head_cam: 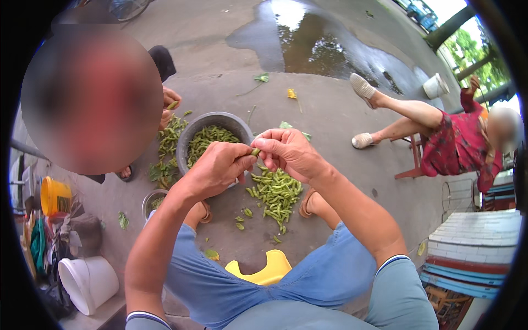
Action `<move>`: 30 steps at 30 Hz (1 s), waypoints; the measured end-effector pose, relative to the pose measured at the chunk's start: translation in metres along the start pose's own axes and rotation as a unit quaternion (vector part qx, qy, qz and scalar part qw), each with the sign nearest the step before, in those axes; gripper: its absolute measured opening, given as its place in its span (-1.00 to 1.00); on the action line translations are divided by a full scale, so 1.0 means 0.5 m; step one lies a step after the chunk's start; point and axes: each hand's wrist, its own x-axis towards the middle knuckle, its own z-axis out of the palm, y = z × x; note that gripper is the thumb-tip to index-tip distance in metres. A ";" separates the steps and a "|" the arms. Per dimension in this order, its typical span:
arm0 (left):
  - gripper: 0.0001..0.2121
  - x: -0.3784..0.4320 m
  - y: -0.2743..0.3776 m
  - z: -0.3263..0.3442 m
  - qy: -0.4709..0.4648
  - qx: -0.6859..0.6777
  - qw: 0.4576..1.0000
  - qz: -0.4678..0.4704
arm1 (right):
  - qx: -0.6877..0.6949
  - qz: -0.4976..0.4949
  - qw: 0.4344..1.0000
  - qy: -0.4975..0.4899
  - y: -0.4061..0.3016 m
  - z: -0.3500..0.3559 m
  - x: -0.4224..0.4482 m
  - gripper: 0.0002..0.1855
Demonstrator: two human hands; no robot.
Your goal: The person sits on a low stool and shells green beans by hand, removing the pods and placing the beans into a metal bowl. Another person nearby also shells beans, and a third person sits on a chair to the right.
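A green bean pod [255, 152], like edamame, is pinched at one end between the thumb and finger of my left hand [222, 165]. My right hand [288, 152] grips its other end with bent fingers, so the hands almost meet. Just behind my left hand stands a grey plastic basin [212, 117] with many pods [210, 140] in it. Below my right hand, a loose heap of green pods [278, 194] lies on the concrete between my feet. A metal bowl [147, 202] of small green bits is partly hidden by my left forearm.
Across the basin, a person's hand [171, 97] holds another pod beside a pile of pods and leaves [167, 142]. Another person sits on a wooden chair [414, 159] at right. A yellow stool [268, 268] is under me. Buckets [88, 282] stand left; a puddle [305, 45] lies beyond.
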 end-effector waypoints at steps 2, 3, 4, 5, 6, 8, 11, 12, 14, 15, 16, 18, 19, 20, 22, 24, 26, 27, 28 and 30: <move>-0.76 -0.006 0.034 0.023 -0.008 -0.063 0.998 -0.014 | 0.055 0.004 0.998 0.019 -0.020 0.010 -0.054 -0.75; -0.78 -0.009 0.042 0.037 -0.026 -0.096 0.995 -0.021 | 0.057 -0.002 0.998 0.019 -0.016 0.007 -0.074 -0.75; -0.79 -0.011 0.049 0.048 -0.043 -0.129 0.990 -0.028 | 0.059 -0.007 0.998 0.018 -0.013 0.002 -0.090 -0.76; -0.80 -0.009 0.054 0.057 -0.059 -0.161 0.985 -0.037 | 0.061 -0.012 0.998 0.016 -0.012 -0.001 -0.103 -0.76; -0.80 -0.007 0.048 0.059 -0.096 -0.143 0.984 -0.044 | 0.052 -0.015 0.998 0.020 -0.009 -0.005 -0.114 -0.77; -0.80 0.003 0.037 0.072 -0.113 -0.199 0.973 -0.019 | 0.065 -0.009 0.997 0.040 -0.005 -0.010 -0.127 -0.77; -0.77 0.018 0.027 0.074 -0.129 -0.255 0.958 -0.015 | 0.070 -0.020 0.995 0.062 -0.001 -0.017 -0.129 -0.78; -0.76 0.019 0.031 0.070 -0.130 -0.274 0.953 -0.020 | 0.058 -0.027 0.995 0.073 -0.003 -0.016 -0.125 -0.79; -0.76 0.021 0.031 0.070 -0.126 -0.317 0.940 -0.029 | 0.036 -0.041 0.995 0.082 -0.005 -0.015 -0.121 -0.79; -0.75 0.021 0.033 0.069 -0.122 -0.317 0.940 -0.030 | 0.026 -0.048 0.995 0.079 -0.009 -0.013 -0.121 -0.80; -0.74 0.022 0.033 0.068 -0.118 -0.317 0.941 -0.031 | 0.017 -0.056 0.995 0.077 -0.011 -0.012 -0.121 -0.80; -0.72 0.026 0.035 0.069 -0.112 -0.312 0.943 -0.034 | 0.000 -0.061 0.994 0.086 -0.011 -0.016 -0.119 -0.80; -0.72 0.028 0.036 0.071 -0.110 -0.306 0.945 -0.035 | -0.008 -0.063 0.994 0.091 -0.009 -0.017 -0.119 -0.81; -0.71 0.030 0.036 0.073 -0.109 -0.301 0.947 -0.037 | -0.016 -0.060 0.993 0.096 -0.009 -0.016 -0.120 -0.81; -0.71 0.028 0.036 0.077 -0.100 -0.297 0.948 -0.052 | -0.033 -0.056 0.992 0.105 -0.014 -0.010 -0.122 -0.81; -0.71 0.028 0.038 0.081 -0.093 -0.284 0.952 -0.064 | -0.052 -0.052 0.990 0.121 -0.016 -0.003 -0.124 -0.81; -0.71 0.028 0.040 0.085 -0.086 -0.262 0.958 -0.072 | -0.059 -0.049 0.989 0.128 -0.011 -0.002 -0.123 -0.81; -0.71 0.029 0.042 0.086 -0.088 -0.262 0.958 -0.075 | -0.058 -0.050 0.989 0.129 -0.008 -0.006 -0.121 -0.81; -0.72 0.030 0.044 0.086 -0.090 -0.263 0.958 -0.078 | -0.057 -0.051 0.989 0.129 -0.004 -0.009 -0.120 -0.81; -0.72 0.029 0.049 0.086 -0.102 -0.288 0.949 -0.080 | -0.051 -0.059 0.991 0.107 0.002 -0.017 -0.120 -0.80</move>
